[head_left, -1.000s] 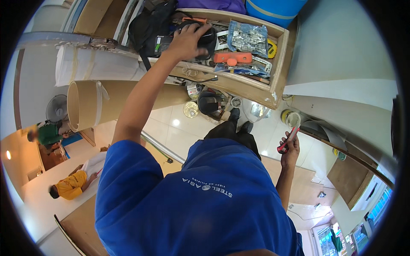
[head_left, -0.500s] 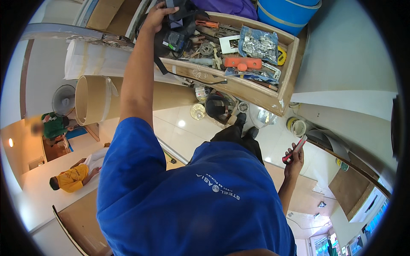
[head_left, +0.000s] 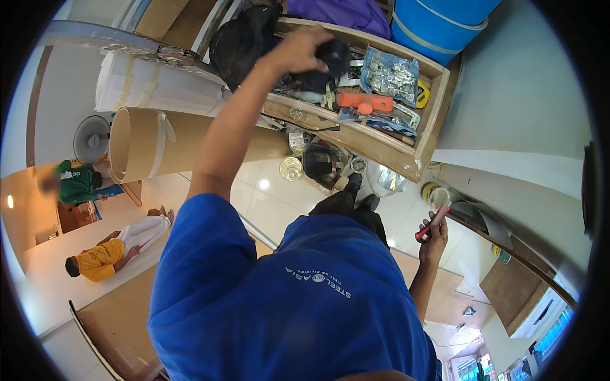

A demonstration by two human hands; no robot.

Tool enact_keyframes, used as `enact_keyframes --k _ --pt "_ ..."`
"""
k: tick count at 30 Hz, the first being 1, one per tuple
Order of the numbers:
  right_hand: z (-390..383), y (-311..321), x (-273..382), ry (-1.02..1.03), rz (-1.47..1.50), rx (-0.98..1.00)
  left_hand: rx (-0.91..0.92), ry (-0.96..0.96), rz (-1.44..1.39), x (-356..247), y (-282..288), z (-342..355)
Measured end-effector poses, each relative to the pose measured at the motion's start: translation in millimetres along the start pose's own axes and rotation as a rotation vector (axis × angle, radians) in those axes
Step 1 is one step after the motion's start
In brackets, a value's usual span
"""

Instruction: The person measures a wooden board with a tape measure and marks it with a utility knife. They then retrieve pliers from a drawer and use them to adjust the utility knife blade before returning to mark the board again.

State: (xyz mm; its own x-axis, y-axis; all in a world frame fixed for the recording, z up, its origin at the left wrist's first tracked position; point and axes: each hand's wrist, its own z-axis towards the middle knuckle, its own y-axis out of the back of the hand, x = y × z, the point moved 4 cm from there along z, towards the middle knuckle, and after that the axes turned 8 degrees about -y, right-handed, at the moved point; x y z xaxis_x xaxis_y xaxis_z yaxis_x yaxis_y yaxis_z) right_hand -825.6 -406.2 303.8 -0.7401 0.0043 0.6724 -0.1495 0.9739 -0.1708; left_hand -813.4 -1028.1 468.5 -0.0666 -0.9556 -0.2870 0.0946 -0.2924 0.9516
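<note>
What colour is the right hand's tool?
Red and grey: the tool shows best in the head view.

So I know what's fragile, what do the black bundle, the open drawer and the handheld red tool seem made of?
Black bundle: likely fabric, matt with soft folds.
Drawer: wood, worn and seemingly unpainted; pale tan boards, scuffed edges.
Red tool: evenly bright red, so probably plastic; its grey part is too small to tell.

A black bag (head_left: 244,47) seemingly blocks the drawer's (head_left: 381,145) left end.
</note>
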Motion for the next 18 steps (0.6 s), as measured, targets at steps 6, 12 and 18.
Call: enact_keyframes --k 6,12,18 --pt "8.3 -9.2 -2.1 0.018 0.035 0.047 -0.017 -0.163 -0.129 -120.1 -35.9 -30.6" --pt "4.8 -14.8 -6.4 0.003 -0.001 0.040 -0.274 -0.018 -0.122 -112.7 -28.1 -56.7" --pt "0.2 -19.5 -2.5 0.003 -0.042 0.016 -0.388 0.139 0.024 -41.7 -29.3 -5.8"
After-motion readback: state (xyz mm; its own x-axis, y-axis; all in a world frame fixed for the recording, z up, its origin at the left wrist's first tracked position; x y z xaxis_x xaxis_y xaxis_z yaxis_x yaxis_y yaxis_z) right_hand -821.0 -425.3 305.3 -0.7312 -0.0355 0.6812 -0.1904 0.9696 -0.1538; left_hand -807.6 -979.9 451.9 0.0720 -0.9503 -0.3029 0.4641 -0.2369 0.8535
